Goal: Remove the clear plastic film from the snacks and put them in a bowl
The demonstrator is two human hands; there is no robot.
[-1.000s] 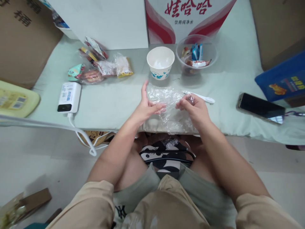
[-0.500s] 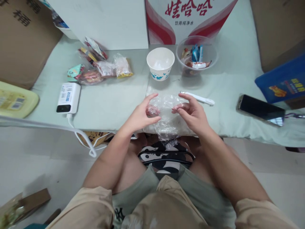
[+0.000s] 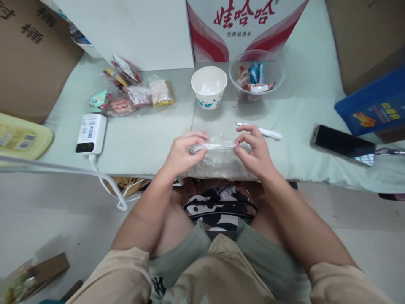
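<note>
A clear, crinkled plastic bag [image 3: 219, 156] is stretched between my hands above the green cloth surface. My left hand [image 3: 186, 153] pinches its left end, thumb below and fingers above. At the opposite end, my right hand [image 3: 253, 150] grips the edge between thumb and fingertips. Beyond the bag stands a white paper cup [image 3: 209, 88] with a blue leaf pattern. A white folding utility knife [image 3: 268, 133] lies just behind my right fingers. Whether anything is inside the bag cannot be made out.
A clear plastic bowl [image 3: 278, 78] holds wrapped snacks. Several packaged snacks [image 3: 139, 92] lie at left, near a white power bank [image 3: 91, 133] with its cable. A phone [image 3: 343, 144] and a blue package [image 3: 373, 109] are on the right. Boxes stand behind, including a red-and-white carton [image 3: 240, 46].
Both hands have closed from a wider, looser pose onto the plastic bag. The bag is now drawn taut between them, where it lay crumpled before.
</note>
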